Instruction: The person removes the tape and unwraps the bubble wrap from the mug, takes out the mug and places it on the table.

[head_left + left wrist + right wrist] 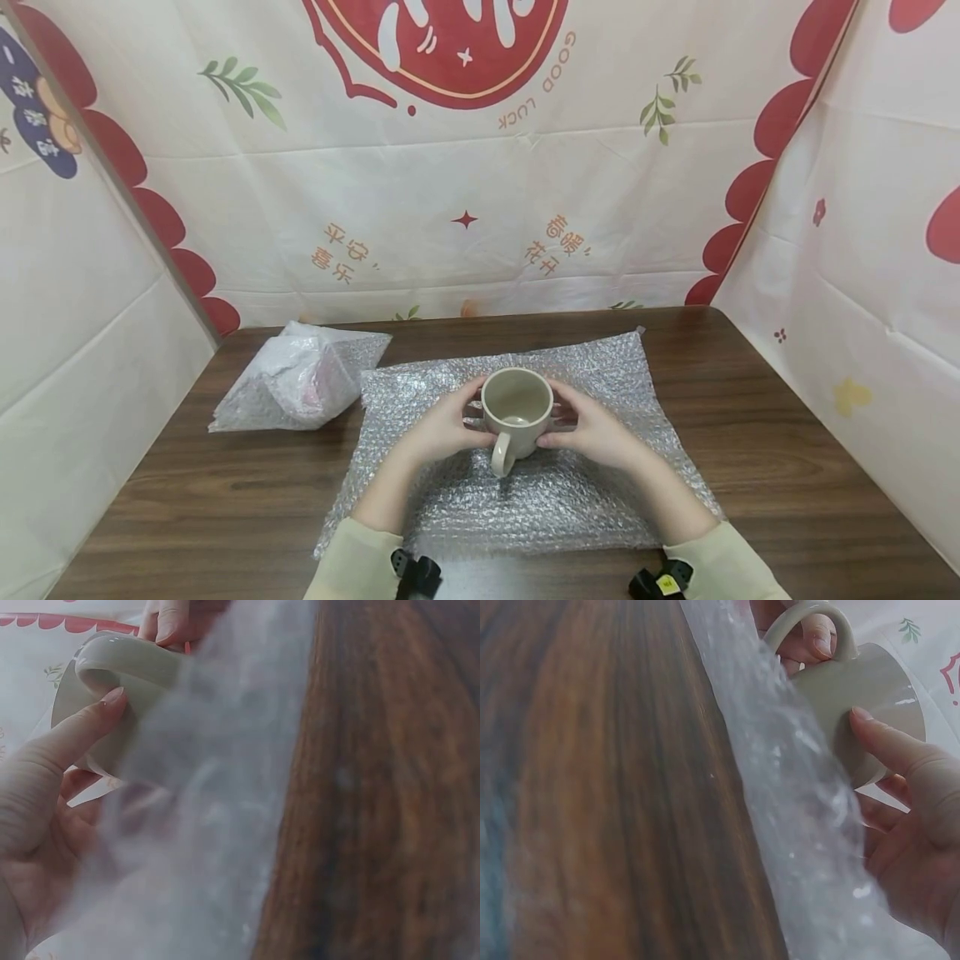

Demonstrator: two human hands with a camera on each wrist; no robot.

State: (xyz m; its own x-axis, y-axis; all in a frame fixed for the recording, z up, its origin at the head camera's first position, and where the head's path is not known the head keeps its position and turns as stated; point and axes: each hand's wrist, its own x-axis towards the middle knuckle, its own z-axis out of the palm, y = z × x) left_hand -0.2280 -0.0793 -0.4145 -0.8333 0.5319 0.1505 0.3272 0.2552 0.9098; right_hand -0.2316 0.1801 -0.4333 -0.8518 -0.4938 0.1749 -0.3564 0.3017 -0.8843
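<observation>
A pale grey-green mug (516, 408) stands upright over the bubble wrap sheet (540, 508), its handle turned toward the person. From the left side, the left hand (447, 425) holds it, thumb near the handle. On the opposite side the right hand (592, 425) grips it with thumb in front and fingers behind. In the left wrist view, the left thumb (90, 727) lies on the mug (127, 667) beside its handle. In the right wrist view, the right thumb (885, 739) presses the mug's wall, and bubble wrap (802, 795) hides part of it.
At the back left of the brown wooden table (210, 492) lies a bundle wrapped in bubble wrap (307, 379). White printed cloth (420, 183) hangs behind the table and along both sides. Each sleeve carries a black wrist camera.
</observation>
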